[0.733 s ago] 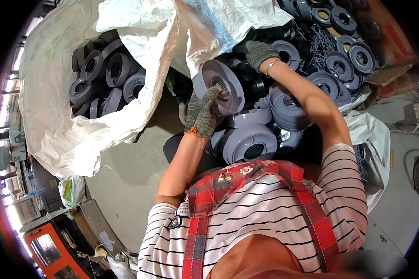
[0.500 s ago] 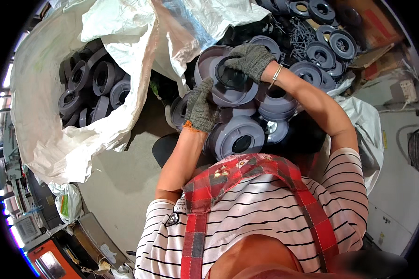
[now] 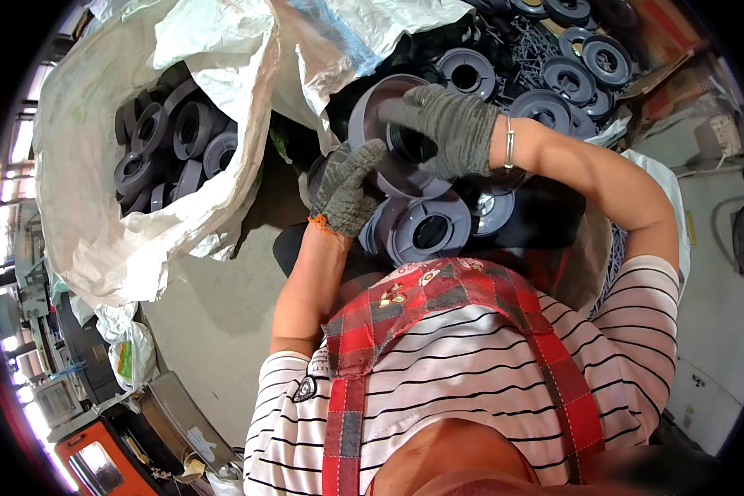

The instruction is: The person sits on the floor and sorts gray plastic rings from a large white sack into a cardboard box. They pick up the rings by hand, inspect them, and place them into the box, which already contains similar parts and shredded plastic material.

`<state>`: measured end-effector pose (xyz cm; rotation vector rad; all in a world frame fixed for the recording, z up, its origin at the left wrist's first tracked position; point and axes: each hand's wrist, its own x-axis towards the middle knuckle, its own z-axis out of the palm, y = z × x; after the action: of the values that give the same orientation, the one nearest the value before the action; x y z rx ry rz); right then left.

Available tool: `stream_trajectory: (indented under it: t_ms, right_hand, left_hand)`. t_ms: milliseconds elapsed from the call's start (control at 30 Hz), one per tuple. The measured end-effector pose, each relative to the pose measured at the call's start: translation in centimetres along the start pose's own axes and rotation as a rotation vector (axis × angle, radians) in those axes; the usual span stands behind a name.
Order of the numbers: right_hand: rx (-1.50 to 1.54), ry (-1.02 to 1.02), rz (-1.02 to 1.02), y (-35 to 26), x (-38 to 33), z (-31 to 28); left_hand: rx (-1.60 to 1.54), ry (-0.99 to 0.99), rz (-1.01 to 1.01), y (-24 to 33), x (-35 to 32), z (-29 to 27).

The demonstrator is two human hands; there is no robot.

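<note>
**Gloved hands grip grey spool**

A grey spool [image 3: 386, 124] was held above a pile of spools [image 3: 554, 83], the right hand [image 3: 450, 124] closed over its hub, the left hand [image 3: 347, 190] clasping its lower rim. A white sack [image 3: 140, 240] of spools gaped alongside.

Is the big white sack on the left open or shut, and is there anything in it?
Open and partly filled: the white sack gapes at its mouth, and grey plastic rings lie piled inside.
</note>
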<state>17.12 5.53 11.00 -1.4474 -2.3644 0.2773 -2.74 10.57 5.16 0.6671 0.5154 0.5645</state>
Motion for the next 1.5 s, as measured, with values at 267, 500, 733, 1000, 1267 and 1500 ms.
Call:
stream_trajectory:
  t_ms: [267,500,733,1000,1267,1500]
  right_hand:
    - [0.372,-0.213,0.088,1.7,-0.1,-0.5]
    - [0.058,-0.138,-0.04,4.7,0.1,4.4]
    - [0.499,-0.135,0.319,13.3,0.5,10.4]
    - [0.003,0.285,1.141,32.0,-0.7,12.7]
    - [-0.247,0.25,0.835,23.9,-0.3,7.7]
    - [-0.247,0.196,0.248,13.8,0.8,3.9]
  left_hand:
    - [0.283,0.13,0.285,-1.2,0.2,1.9]
    - [0.513,0.105,0.37,-1.0,1.1,1.3]
    - [0.88,0.14,0.562,-0.5,3.6,1.2]
    - [1.853,-0.025,0.313,0.1,8.9,-4.8]
    - [0.843,0.144,0.126,0.4,11.1,-3.2]
    - [-0.328,0.35,-0.066,-0.4,15.7,-2.3]
